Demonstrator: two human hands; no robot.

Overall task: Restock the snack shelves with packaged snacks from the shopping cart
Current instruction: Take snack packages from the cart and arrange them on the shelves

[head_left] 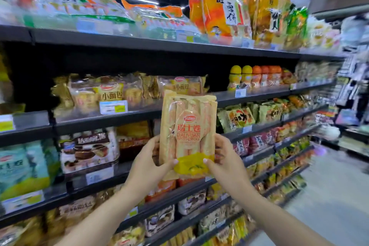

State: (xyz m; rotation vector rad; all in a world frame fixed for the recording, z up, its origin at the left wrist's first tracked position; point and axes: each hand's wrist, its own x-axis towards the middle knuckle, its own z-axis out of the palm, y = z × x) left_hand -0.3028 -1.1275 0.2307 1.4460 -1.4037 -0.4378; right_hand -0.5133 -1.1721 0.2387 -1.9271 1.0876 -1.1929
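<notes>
Before the dark shelves [179, 46], left hand [148, 164] and right hand [224, 163] grip an upright, glossy, crinkled swiss-roll packet [187, 132]; thumbs press its front.

gap on mid shelf [219, 97] btwn bread bags [111, 94] & bottles [255, 78].

A single head-worn wide view looks forward and slightly down, close behind the left hand [148, 163] and right hand [225, 163], facing the shelves [151, 114] just beyond them.
</notes>
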